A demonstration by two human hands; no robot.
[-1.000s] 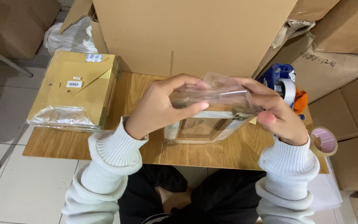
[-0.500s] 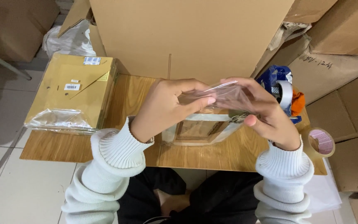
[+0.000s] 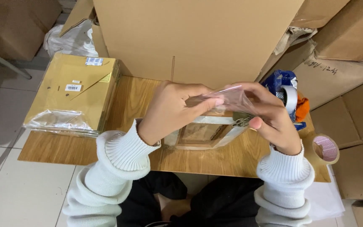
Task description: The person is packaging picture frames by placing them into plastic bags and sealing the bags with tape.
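My left hand [image 3: 171, 111] and my right hand [image 3: 269, 115] both pinch a small clear plastic bag [image 3: 227, 98], held above the wooden table [image 3: 55, 147]. Something small and dark sits inside the bag near my right thumb. Right below my hands lies a clear, roughly square tray [image 3: 202, 132] with pale edges. White ribbed sleeves cover both of my wrists.
A stack of flat yellow-brown boxes [image 3: 74, 90] with clear bags on top lies at the table's left. A big cardboard box [image 3: 194, 38] stands behind. A blue tape dispenser [image 3: 286, 90] sits at the right, a tape roll [image 3: 325, 149] at the right edge, more cartons beyond.
My hands have drawn closer together on the bag and its top edge is now more bunched between my fingers. The tray has stayed in place.
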